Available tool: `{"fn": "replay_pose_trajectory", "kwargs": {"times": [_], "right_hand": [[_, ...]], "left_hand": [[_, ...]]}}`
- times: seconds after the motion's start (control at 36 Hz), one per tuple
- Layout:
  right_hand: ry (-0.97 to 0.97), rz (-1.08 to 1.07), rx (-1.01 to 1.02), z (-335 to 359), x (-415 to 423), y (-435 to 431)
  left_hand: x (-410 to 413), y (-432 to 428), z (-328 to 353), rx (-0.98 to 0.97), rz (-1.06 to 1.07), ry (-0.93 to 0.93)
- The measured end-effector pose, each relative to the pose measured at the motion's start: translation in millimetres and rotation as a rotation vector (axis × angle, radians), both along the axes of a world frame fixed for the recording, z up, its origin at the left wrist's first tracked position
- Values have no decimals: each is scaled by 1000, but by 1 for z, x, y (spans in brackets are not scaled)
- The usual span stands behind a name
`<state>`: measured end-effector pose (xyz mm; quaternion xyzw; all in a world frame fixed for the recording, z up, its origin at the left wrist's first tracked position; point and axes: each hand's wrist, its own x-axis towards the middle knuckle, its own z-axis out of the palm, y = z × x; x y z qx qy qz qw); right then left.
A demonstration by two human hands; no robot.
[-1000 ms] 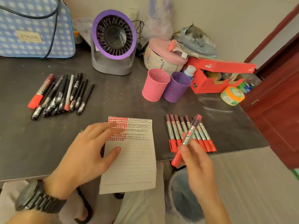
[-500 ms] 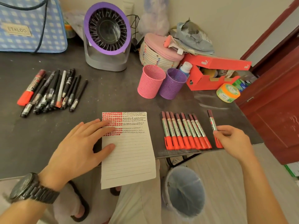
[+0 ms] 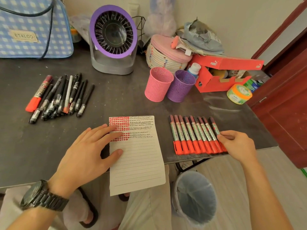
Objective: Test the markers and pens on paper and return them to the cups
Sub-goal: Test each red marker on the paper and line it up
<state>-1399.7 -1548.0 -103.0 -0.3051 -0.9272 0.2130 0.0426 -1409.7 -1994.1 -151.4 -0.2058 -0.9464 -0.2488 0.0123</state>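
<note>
A lined paper sheet (image 3: 137,160) with red and black test marks at its top lies at the table's front edge, overhanging it. My left hand (image 3: 86,156) rests flat on the sheet's left side. A row of several red markers (image 3: 191,135) lies right of the paper. My right hand (image 3: 237,145) pinches the lower part of the rightmost red marker (image 3: 214,126), which lies on the table against the row. The pink cup (image 3: 157,84) and purple cup (image 3: 181,86) stand upright behind them. A pile of black pens (image 3: 66,97) and one red marker (image 3: 39,93) lie at the left.
A purple fan (image 3: 113,39), a checked bag (image 3: 33,27), a lidded woven basket (image 3: 166,53) and a red shoebox (image 3: 222,72) line the back. A round orange tub (image 3: 239,93) sits at the right edge. A lined waste bin (image 3: 194,196) stands below the table.
My right hand carried a red marker from above the row, laid it down to the right, then slid it against the row. My left hand stayed on the paper.
</note>
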Motion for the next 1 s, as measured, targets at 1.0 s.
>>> {"fn": "replay_pose_trajectory", "kwargs": {"times": [1.0], "right_hand": [[302,50,191,2,20,-75]], "left_hand": [[4,1,1,-12,53,1]]}}
